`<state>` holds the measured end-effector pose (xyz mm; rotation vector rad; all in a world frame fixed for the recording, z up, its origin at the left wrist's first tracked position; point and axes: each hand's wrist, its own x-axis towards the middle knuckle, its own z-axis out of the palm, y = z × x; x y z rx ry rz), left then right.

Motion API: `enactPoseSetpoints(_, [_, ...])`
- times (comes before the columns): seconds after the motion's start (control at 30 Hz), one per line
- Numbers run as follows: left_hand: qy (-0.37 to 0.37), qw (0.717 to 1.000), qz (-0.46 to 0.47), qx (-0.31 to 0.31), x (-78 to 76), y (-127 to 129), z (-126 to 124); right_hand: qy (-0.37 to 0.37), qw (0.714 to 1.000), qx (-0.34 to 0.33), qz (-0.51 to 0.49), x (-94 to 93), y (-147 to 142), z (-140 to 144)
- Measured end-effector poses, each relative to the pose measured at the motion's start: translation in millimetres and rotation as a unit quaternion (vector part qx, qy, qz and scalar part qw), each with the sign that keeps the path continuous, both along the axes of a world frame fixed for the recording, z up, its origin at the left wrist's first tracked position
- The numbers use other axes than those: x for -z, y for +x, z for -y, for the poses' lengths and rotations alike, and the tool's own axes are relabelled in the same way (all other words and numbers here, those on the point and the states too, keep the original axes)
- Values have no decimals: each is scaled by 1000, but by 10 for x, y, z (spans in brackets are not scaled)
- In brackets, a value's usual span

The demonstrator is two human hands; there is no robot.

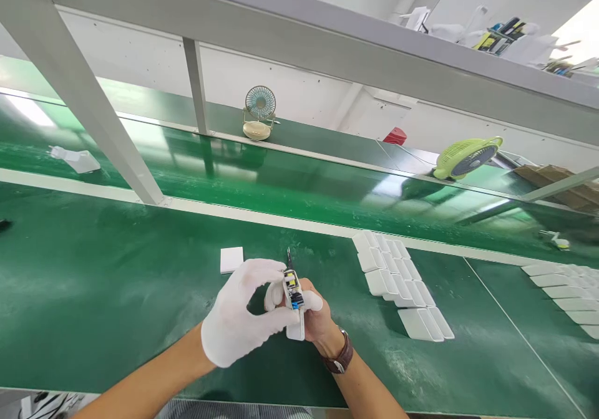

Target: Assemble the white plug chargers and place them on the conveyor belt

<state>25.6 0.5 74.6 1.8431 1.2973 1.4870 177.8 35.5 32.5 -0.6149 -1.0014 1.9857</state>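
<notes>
My left hand [243,319], in a white glove, has its thumb and fingers closed around a small circuit board [293,289] with black, yellow and blue parts. The board sits in or against a white plastic case [296,330]; how far it is inside, I cannot tell. My right hand [317,319], bare apart from white covers on some fingertips, grips the case from the right. A thin black piece [289,258] sticks up beyond the board. Left of it, a flat white square piece [231,259] lies on the green bench.
Rows of white open cases [392,269] stand on the right, with more cases [566,294] at the far right. Beyond the white rail runs a green conveyor belt [299,185]. A beige fan [259,110] and a green fan [468,157] stand behind. An overhead shelf [327,45] crosses above.
</notes>
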Motion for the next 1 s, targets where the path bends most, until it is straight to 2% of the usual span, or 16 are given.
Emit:
enactPoseSetpoints(0.07, [-44,998,-29,-15,-1,7,11,17,1000,-6,18,-16,-15,-1])
enactPoseSetpoints(0.13, [-50,997,-51,-25,12,1,9,53,997,-12,63,-34,-8,-15])
enactPoseSetpoints(0.2, [7,997,-55,-49,30,-19,-5,119,982,2,148,-63,29,-40])
enactPoseSetpoints(0.23, [39,995,-59,-63,38,-33,-15,163,965,31,203,-84,57,-51])
enactPoseSetpoints(0.27, [65,993,-66,-74,46,-49,-24,210,940,78,258,-110,90,-58])
enactPoseSetpoints(0.33, [89,989,-86,-81,61,-81,-41,309,867,192,340,-178,156,-48])
enactPoseSetpoints(0.4, [93,988,-103,-75,83,-105,-54,404,794,267,368,-263,197,-4])
enactPoseSetpoints(0.47, [111,985,-110,-70,117,-117,-65,488,744,279,362,-354,195,58])
enactPoseSetpoints(0.53, [134,982,-117,-64,154,-119,-74,542,712,270,356,-428,156,110])
enactPoseSetpoints(0.63, [155,978,-129,-56,197,-113,-82,569,694,253,362,-470,81,137])
enactPoseSetpoints(0.83, [181,968,-165,-62,224,-127,-88,580,688,243,362,-418,47,109])
enactPoseSetpoints(1.0, [186,961,-199,-53,252,-149,-106,605,655,227,391,-395,62,96])
